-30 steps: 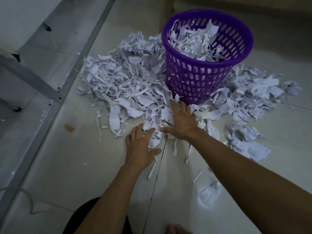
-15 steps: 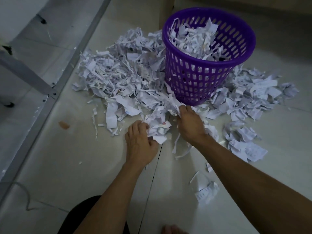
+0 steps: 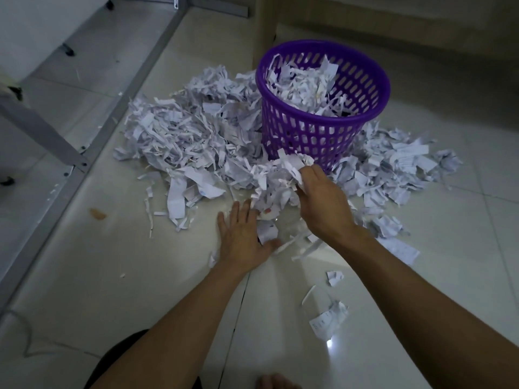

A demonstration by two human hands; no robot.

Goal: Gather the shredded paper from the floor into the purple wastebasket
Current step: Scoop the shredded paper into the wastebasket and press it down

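The purple wastebasket (image 3: 323, 136) stands upright on the tiled floor, about half full of white shreds. Shredded paper (image 3: 182, 141) lies heaped to its left, in front of it and to its right. Just in front of the basket's base, my right hand (image 3: 323, 203) is lifted a little and grips a bunch of shreds (image 3: 283, 175), which hangs down from it. My left hand (image 3: 244, 234) lies lower, fingers straight, pressing against the near edge of that same clump. Both forearms reach in from the bottom of the view.
A grey metal frame rail (image 3: 84, 153) runs diagonally along the left. A wooden furniture leg (image 3: 265, 23) stands just behind the basket. Loose scraps (image 3: 328, 318) lie on the tiles near my right forearm. A small brown mark (image 3: 97, 214) is on the floor at left.
My right hand has closed on a bunch of shreds and lifted it toward the basket. My left hand has opened flat against the clump. The view has tilted up.
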